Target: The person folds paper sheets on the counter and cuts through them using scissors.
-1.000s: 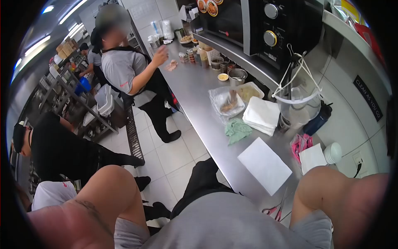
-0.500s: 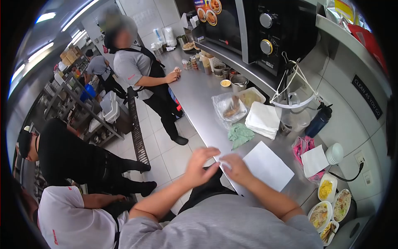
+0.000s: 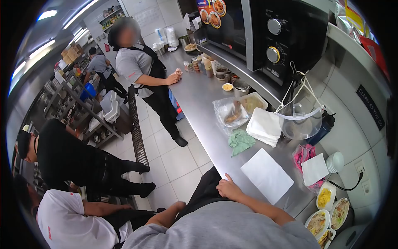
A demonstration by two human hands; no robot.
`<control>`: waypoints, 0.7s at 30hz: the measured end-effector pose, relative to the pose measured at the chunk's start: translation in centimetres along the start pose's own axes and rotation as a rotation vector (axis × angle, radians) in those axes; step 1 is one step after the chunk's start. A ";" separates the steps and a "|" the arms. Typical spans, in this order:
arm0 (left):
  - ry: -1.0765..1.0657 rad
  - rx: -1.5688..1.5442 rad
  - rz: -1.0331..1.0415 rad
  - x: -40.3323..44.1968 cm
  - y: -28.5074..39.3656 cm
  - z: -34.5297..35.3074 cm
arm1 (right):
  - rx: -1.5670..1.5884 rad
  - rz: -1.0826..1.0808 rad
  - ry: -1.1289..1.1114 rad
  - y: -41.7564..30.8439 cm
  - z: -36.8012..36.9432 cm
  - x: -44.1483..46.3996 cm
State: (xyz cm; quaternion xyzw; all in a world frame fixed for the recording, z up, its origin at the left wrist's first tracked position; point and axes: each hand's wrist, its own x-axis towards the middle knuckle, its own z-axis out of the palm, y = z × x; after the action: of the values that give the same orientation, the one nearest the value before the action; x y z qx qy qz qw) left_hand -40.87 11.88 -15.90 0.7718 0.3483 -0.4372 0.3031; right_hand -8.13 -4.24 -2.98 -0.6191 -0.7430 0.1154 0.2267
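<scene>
My left hand (image 3: 178, 206) hangs low beside my body over my dark trousers; its fingers are mostly hidden. At the near edge of the steel counter (image 3: 195, 108), my right hand (image 3: 230, 189) has its fingers curled and its thumb up. Whether anything is inside those fingers is hidden. A blank white sheet of paper (image 3: 267, 175) lies on the counter just right of that hand. Beyond the sheet are a crumpled green cloth (image 3: 241, 142), a folded stack of white cloths or napkins (image 3: 264, 126) and a clear plastic bag (image 3: 229, 114) with brownish food in it.
A microwave (image 3: 273, 50) stands on a shelf above the counter. White dishes of food (image 3: 317, 222) sit at lower right, near stacked small bowls (image 3: 335, 162). One person (image 3: 141, 66) stands at the counter's far side. Two others (image 3: 78, 157) (image 3: 74, 218) are close on my left.
My hands, raised close together before me, have parted. The left dropped down and left to my side; the right came down to the counter edge.
</scene>
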 end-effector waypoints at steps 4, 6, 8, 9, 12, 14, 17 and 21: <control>-0.320 -0.297 0.018 1.6 -2.0 3.6 | -0.015 0.007 0.017 -0.1 0.4 -0.1; -0.284 -0.424 0.060 2.2 -0.6 4.0 | -0.016 -0.009 0.030 0.2 0.7 -0.4; -0.228 -0.545 0.137 2.9 1.0 3.5 | -0.037 -0.006 0.023 -0.1 0.2 -0.1; -0.194 -0.592 0.186 3.5 2.0 3.0 | -0.059 0.004 0.006 -0.3 -0.2 -0.1; -0.103 -0.714 0.310 5.4 4.7 1.8 | -0.101 0.022 -0.032 -1.0 -0.7 0.3; -0.050 -0.763 0.366 6.8 7.0 1.5 | -0.130 0.013 -0.028 -1.3 -0.6 0.0; 0.043 -0.788 0.387 8.5 9.3 1.1 | -0.131 0.005 -0.008 -1.2 -0.5 -0.1; 0.120 -0.815 0.393 9.3 10.0 1.2 | -0.131 0.007 -0.019 -0.8 0.2 -0.4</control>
State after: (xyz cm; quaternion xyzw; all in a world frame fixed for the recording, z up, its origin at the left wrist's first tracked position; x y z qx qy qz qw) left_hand -29.89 7.71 -23.02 0.6649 0.3557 -0.1530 0.6388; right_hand -8.82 -4.80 -2.88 -0.6341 -0.7488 0.0732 0.1782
